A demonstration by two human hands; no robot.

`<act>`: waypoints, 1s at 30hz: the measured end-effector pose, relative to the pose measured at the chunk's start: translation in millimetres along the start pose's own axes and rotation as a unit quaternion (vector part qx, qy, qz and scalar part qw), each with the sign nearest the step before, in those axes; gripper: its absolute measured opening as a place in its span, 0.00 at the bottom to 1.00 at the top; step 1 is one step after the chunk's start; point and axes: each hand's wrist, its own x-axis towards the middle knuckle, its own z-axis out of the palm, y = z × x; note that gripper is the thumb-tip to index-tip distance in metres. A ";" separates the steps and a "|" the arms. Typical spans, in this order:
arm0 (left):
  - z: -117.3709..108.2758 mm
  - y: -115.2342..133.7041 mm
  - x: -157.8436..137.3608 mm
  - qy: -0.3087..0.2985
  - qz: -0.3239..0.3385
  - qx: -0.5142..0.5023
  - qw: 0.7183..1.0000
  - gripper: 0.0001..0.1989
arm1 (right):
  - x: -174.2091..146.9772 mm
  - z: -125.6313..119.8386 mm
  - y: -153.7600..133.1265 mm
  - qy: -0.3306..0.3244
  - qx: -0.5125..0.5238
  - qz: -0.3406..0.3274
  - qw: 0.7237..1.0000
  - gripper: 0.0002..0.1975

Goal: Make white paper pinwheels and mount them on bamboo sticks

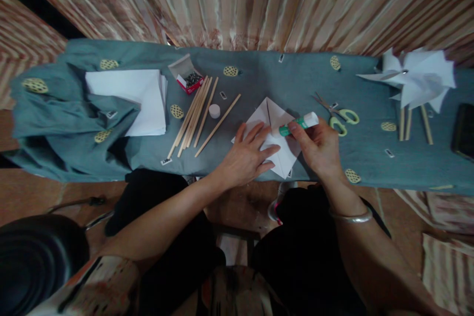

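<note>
A folded white paper square [284, 158] lies on the cloth before me, with crease lines running over it. My left hand [250, 155] rests flat on its left part, fingers spread. Between the thumb and fingers of my right hand [320, 145] is a green and white glue stick [298, 124], tilted, its green end over the paper's middle; whether it touches the paper I cannot tell. A round white cap [214, 111] sits to the left of the paper. Just beyond my right hand lie scissors [342, 117] with light green handles.
Several wooden sticks [194, 116] lie left of the cap. Behind them stands an open red box of small metal pins [190, 80]. A stack of white paper [146, 101] is at the left. White paper pinwheels [416, 76] on sticks and a dark phone-like object [463, 131] are at the right.
</note>
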 end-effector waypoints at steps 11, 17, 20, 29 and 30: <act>-2.2 2.6 1.0 -0.007 -0.011 -0.007 1.000 0.21 | 0.7 6.6 -23.7 0.022 -0.133 0.032 0.990 0.18; -2.2 3.0 0.9 -0.010 -0.009 -0.015 1.000 0.21 | -1.1 9.8 -23.1 -0.031 -0.126 0.002 0.991 0.19; 0.1 2.3 0.6 0.000 -0.007 -0.024 1.000 0.20 | -1.7 9.7 -20.4 -0.036 -0.120 -0.026 0.992 0.17; 5.4 -0.5 0.0 0.013 -0.008 -0.037 0.999 0.21 | -0.8 2.1 -19.7 -0.072 -0.116 -0.079 0.988 0.13; 5.8 -0.7 0.0 0.014 -0.009 -0.040 0.999 0.21 | -0.5 0.8 -20.0 -0.078 -0.116 -0.082 0.987 0.13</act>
